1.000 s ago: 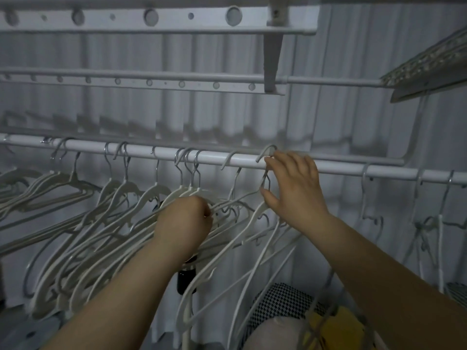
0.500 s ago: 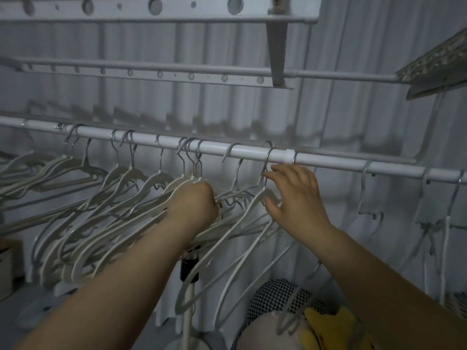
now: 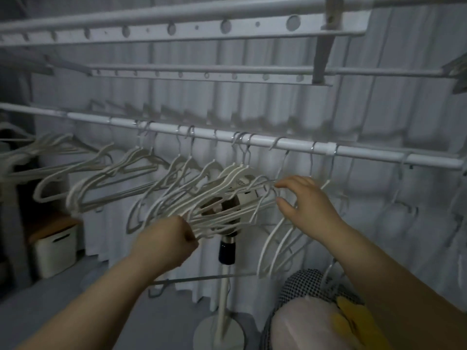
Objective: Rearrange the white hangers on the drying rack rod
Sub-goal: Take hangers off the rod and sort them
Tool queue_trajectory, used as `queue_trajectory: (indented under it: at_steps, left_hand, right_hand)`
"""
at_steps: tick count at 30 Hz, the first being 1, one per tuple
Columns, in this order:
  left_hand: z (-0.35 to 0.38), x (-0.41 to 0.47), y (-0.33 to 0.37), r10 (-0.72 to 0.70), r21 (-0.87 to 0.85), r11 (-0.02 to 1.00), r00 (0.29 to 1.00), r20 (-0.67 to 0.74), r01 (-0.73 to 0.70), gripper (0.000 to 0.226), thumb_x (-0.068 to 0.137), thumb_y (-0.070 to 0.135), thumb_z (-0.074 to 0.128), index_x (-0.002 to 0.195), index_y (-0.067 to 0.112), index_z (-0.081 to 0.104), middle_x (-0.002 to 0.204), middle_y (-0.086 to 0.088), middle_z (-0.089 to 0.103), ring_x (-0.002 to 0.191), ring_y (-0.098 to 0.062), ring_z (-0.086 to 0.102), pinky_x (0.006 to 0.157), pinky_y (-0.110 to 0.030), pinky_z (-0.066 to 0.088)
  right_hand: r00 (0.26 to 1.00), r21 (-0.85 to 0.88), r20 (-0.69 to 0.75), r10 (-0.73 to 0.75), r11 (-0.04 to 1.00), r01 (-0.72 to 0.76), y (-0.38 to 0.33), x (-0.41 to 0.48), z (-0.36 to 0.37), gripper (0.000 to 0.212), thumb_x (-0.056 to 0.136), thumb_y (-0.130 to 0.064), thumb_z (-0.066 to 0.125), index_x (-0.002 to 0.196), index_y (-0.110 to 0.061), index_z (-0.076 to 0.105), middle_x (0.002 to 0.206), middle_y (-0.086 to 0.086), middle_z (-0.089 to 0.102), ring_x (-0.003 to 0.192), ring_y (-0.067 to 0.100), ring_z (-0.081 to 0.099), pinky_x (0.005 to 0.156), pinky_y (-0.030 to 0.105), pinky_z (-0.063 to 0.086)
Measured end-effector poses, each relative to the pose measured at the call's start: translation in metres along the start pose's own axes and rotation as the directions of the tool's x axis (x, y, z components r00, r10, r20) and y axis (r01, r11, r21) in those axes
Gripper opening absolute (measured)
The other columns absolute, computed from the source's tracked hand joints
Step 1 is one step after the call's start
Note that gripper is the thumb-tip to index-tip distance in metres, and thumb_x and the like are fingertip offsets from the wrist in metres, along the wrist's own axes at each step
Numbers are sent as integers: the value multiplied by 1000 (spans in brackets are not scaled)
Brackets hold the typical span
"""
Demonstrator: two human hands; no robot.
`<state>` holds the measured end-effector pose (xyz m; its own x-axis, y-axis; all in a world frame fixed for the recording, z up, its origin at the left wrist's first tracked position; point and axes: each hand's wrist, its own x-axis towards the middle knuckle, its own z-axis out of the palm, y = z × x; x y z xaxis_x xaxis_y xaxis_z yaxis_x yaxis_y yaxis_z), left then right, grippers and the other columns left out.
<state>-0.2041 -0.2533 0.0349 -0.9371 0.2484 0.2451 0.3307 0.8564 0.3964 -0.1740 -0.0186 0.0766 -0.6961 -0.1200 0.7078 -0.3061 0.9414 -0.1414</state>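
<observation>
Partway: left hand (image 3: 164,245) is fisting its grip round bunched white plastic wire-hooked hangers (image 3: 217,183) hanging on the white tubular drying rack rod (image 3: 298,144); right hand (image 3: 308,203) is reaching open-fingered, holding nothing; hangers further right are looking unsorted.

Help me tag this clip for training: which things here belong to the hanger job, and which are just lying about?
Job: white hangers, rod, left hand gripping a bunch of them, right hand touching hangers further along.
Lying about: standing fan, white box, checked fabric, yellow item.
</observation>
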Motion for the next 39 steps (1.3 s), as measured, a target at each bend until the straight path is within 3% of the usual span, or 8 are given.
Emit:
queue_trajectory:
  at_steps: [8,13,16,21,24,26,29,39]
  left_hand:
    - [-65,-99,-109,-59,-115,991,998,14,61,17,81,29,63,64,29,66,57,13,65,48,1,58,56,-18,49]
    - [-98,-136,-149,-45,-422,905,998,34,55,29,78,8,67,54,24,68,45,11,66,36,1,53,40,-8,41]
    - [-103,-149,-164,-21,-534,844,998,58,49,38,74,-2,67,45,23,69,45,4,66,35,0,52,39,-10,43]
    - [-100,-155,-182,-52,-557,830,999,2,45,31,72,3,71,49,23,68,44,8,65,40,4,54,40,-5,40]
    - [-88,-154,-189,-112,-398,916,981,-159,40,5,74,22,72,76,19,70,78,13,68,73,4,59,64,-11,45]
    - [-77,-149,-195,-140,-254,964,960,-243,77,36,77,25,70,108,8,64,115,-3,61,109,-16,55,91,-29,42]
    - [-66,-147,-191,-162,-213,971,957,-240,111,52,79,26,67,125,6,51,134,-16,49,125,-29,43,104,-38,33]
    - [-38,-169,-141,163,-648,761,977,139,-35,10,86,21,57,82,27,63,74,9,68,62,6,63,55,-3,45]
  right_hand:
    - [958,310,203,202,915,-259,-106,-22,45,56,87,-29,57,136,-16,34,137,4,41,122,14,39,90,16,27]
    - [757,518,653,-18,740,-429,-156,-42,47,26,88,-14,56,114,-17,55,83,-5,68,64,2,59,60,17,46]
    - [726,597,681,-95,647,-475,-171,-50,40,20,91,-11,50,97,-29,56,54,-5,66,42,5,55,41,16,41]
    - [658,616,735,-164,567,-547,-189,-58,26,23,93,-14,43,104,-31,52,47,0,61,38,10,56,38,17,43]
    - [662,615,740,-121,521,-592,-198,-65,24,29,95,-12,41,103,-40,44,51,0,64,41,12,59,39,18,44]
    - [658,624,747,-93,440,-646,-204,-70,23,32,95,-8,39,101,-40,44,55,1,66,42,13,60,40,20,47]
    - [661,653,748,-57,242,-718,-209,-75,18,39,93,2,38,108,-34,45,63,5,65,45,16,61,45,24,52]
    - [638,644,762,114,-31,-764,-236,-88,19,56,89,14,30,138,-14,29,81,12,49,62,25,65,65,37,55]
